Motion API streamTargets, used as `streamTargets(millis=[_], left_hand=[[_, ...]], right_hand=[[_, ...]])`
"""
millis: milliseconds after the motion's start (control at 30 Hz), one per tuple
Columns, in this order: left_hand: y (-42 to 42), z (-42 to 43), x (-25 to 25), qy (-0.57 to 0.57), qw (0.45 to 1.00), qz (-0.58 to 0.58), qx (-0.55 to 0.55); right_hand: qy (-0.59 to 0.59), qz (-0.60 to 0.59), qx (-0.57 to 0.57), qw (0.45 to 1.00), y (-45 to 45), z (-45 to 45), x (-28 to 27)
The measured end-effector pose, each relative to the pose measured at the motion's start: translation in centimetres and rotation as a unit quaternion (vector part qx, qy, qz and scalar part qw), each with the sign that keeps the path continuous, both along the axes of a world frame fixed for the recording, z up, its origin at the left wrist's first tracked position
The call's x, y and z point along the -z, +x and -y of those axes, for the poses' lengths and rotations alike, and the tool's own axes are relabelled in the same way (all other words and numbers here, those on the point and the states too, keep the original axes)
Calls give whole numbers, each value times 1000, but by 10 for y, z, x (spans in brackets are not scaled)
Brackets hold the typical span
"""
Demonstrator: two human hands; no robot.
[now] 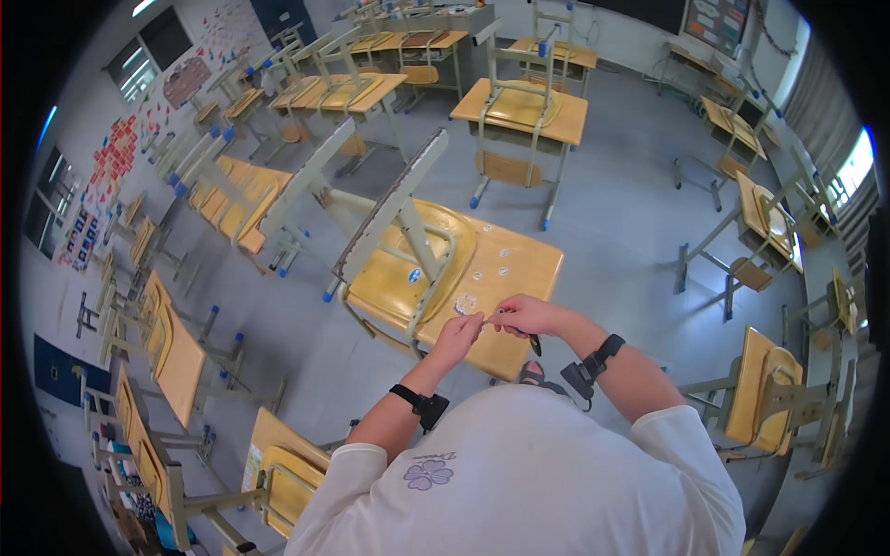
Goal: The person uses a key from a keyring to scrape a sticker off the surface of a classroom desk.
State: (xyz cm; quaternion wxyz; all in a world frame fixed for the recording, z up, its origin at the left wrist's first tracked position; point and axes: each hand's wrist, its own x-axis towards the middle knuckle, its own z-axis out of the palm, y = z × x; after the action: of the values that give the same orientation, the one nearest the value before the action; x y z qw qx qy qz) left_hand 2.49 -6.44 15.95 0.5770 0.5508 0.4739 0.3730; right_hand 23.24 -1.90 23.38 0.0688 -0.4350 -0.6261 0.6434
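Note:
My left hand (pixel 459 335) is closed in a pinch near the front edge of a wooden desk (pixel 533 278). Its fingertips almost meet those of my right hand (pixel 530 316); whatever is pinched between them is too small to make out. From under my right hand, which is closed, pokes a slim dark object (pixel 535 346), its kind unclear. Several small whitish round pieces lie on the desktop, among them a larger clear, crumpled-looking one (pixel 466 304) just beyond my left hand. An upturned chair (pixel 450 246) rests on the desk, with a blue-and-white sticker (pixel 414 276) on its seat.
Rows of desks with upturned chairs fill the room, such as one desk (pixel 565 116) ahead and another (pixel 756 385) at the right. The upturned chair's metal legs (pixel 394 204) stick up at the front left. Grey floor (pixel 621 250) shows between the rows.

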Motion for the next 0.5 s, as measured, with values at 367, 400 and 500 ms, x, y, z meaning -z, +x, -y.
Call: streamTargets(millis=[367, 400, 500], left_hand=[[-15, 14, 19, -166, 983, 77, -4], [-25, 17, 25, -215, 971, 99, -23], [-56, 22, 43, -274, 948, 151, -65]], right_hand=[[-18, -21, 157, 987, 59, 3, 29], [-21, 1, 164, 986, 62, 1, 33], [-25, 9, 190, 981, 70, -7, 53]])
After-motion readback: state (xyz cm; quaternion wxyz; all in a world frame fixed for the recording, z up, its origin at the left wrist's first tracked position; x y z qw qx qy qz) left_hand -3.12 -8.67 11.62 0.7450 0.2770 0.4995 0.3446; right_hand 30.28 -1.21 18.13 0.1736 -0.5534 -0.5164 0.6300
